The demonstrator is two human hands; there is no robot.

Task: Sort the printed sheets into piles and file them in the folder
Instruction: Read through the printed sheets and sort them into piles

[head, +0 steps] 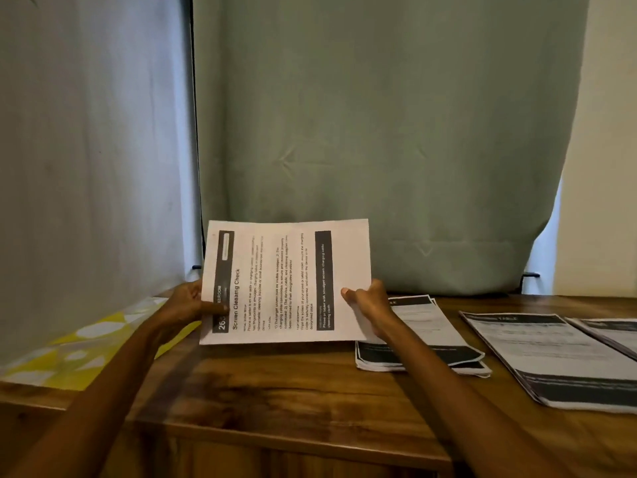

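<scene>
Just below the centre of the frame, both hands hold one printed sheet [286, 281] up off the table, turned sideways so its text runs vertically. The left hand [188, 305] grips the sheet's left edge, thumb laid across the front near the dark header band and the other fingers hidden behind the paper. The right hand [368, 305] pinches the lower right edge, thumb on the printed face and fingers curled behind. The heading reads "Screen Cleaning Check"; the smaller print is too fine to make out.

To the right of centre, a pile of printed sheets [431, 339] lies flat on the wooden table [275, 384], partly behind the right forearm, its sheets slightly fanned. Further right, a second pile [551, 360] lies near the right edge of the frame, and the corner of a third pile [610, 331] shows just beside it at the edge itself. At the lower left, a yellow folder [86, 346] with white shapes lies on the table.

A grey-green curtain [379, 132] fills the upper centre of the frame, hanging to the table's far edge. A pale cloth [93, 150] covers the upper left, and a cream wall [606, 132] shows at the upper right.
</scene>
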